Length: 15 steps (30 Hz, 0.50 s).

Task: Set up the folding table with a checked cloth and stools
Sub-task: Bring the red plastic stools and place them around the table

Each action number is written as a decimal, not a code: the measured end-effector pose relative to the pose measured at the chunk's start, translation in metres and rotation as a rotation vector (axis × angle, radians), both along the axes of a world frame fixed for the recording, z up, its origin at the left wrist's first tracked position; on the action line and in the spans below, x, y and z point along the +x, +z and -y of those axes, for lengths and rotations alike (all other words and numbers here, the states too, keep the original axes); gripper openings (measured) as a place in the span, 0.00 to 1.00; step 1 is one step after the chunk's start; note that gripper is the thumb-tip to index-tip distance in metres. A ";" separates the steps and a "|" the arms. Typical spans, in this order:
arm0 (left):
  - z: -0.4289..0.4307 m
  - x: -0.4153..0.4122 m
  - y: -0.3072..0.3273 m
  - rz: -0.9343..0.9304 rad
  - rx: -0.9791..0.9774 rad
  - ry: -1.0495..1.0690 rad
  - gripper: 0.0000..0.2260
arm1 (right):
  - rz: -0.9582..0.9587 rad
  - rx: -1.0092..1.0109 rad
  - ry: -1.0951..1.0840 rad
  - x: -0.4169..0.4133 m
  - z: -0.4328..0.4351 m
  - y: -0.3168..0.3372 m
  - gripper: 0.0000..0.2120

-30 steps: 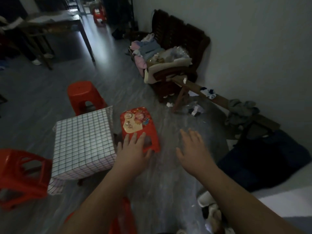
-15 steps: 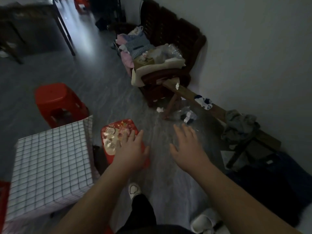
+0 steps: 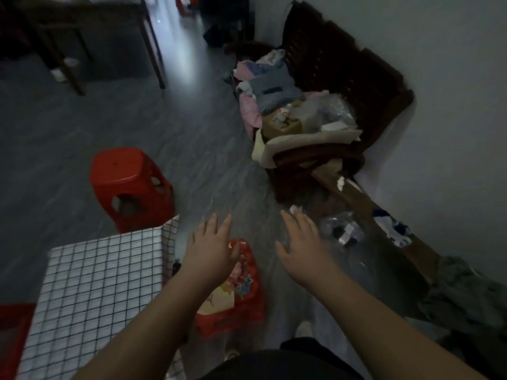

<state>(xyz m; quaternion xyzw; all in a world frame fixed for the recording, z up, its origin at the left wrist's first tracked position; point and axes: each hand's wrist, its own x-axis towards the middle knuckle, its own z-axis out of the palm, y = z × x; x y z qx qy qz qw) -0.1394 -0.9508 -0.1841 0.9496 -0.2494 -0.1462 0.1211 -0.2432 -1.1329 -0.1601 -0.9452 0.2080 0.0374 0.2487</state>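
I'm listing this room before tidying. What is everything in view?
table: one, white checked cloth over it, lower left
plain stool: one, red, beyond the table
picture stool: one, red, right of the table
edge stool: one, red, left edge, partly cut off
chair: one, dark wood, against the wall
clothes: a pile, pink and blue-grey, on the chair
plank: one, brown, along the wall
left hand: bare, open, over the picture stool
right hand: bare, open, over the floor
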 end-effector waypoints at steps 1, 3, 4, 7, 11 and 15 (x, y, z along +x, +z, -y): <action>-0.003 0.014 -0.006 0.005 0.013 0.044 0.32 | -0.005 -0.008 0.037 0.020 0.005 -0.004 0.34; -0.009 0.040 -0.018 0.013 0.042 0.145 0.32 | -0.021 -0.013 0.126 0.063 0.013 -0.012 0.34; -0.012 0.051 -0.022 0.017 0.056 0.197 0.32 | -0.027 -0.009 0.179 0.086 0.015 -0.015 0.34; -0.012 0.078 -0.033 0.029 0.078 0.352 0.32 | -0.028 -0.003 0.368 0.154 0.019 -0.025 0.34; -0.002 0.097 -0.047 -0.016 0.066 0.637 0.32 | -0.060 -0.042 0.681 0.235 0.025 -0.040 0.34; 0.017 0.089 -0.057 -0.072 0.048 0.928 0.31 | -0.133 -0.042 0.980 0.288 0.027 -0.047 0.34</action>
